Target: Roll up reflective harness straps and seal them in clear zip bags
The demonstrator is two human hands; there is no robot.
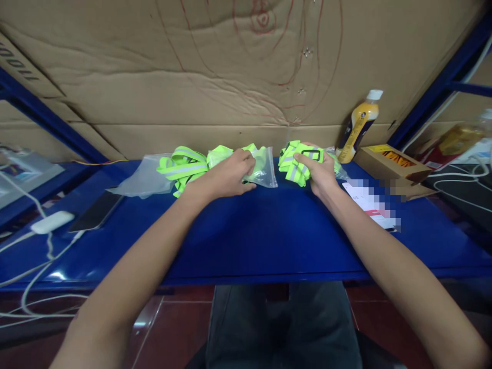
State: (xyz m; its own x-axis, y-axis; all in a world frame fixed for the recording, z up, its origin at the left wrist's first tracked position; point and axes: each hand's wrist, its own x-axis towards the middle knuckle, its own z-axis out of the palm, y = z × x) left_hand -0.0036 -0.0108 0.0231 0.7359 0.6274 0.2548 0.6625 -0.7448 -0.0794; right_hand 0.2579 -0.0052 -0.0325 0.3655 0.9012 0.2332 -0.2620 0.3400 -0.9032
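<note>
My right hand (322,168) is closed around a folded bundle of neon-yellow reflective straps (294,163) with a black buckle, held a little above the blue table. To its left, the curled fingers of my left hand (235,171) are at a clear zip bag (265,174), with neon strap material showing in or behind it. Their exact grip is partly hidden. Beyond my left wrist lies a looped heap of the same reflective straps (188,163). A flat, translucent plastic bag (144,177) rests beside that heap. Some clear plastic shows just behind my right hand.
A cardboard wall (126,102) backs the blue table (261,236). A yellow drink bottle (357,128), an open carton (392,166) and a lit phone (369,207) are at right. At left lie a dark phone (98,210) and a white adapter (53,222) with cables.
</note>
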